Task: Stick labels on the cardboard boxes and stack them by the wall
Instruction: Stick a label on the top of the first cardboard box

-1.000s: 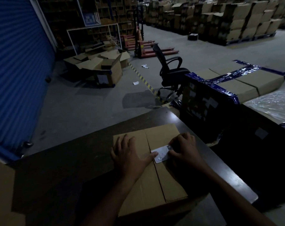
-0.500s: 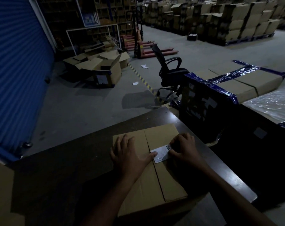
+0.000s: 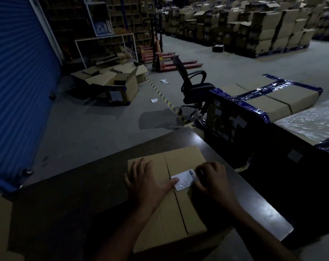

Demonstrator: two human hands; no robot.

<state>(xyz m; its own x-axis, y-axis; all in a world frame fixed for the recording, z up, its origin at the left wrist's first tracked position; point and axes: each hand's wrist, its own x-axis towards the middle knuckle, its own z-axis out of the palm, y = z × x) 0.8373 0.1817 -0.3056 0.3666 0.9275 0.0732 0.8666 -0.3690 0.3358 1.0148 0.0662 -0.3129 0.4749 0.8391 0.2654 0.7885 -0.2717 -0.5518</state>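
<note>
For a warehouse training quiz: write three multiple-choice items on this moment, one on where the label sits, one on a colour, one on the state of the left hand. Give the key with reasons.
1. Where is the label?
A. on top of the cardboard box, across its seam
B. on the table
C. on the office chair

2. What colour is the roller door?
A. red
B. blue
C. white

3. How is the left hand?
A. gripping a tape roll
B. raised off the box
C. flat on the box, thumb on the label

Key: 1 A, the label straddles the flap seam. 2 B, its ribbed surface is blue. 3 C, the fingers are spread and the thumb tip is on the label's edge.
</note>
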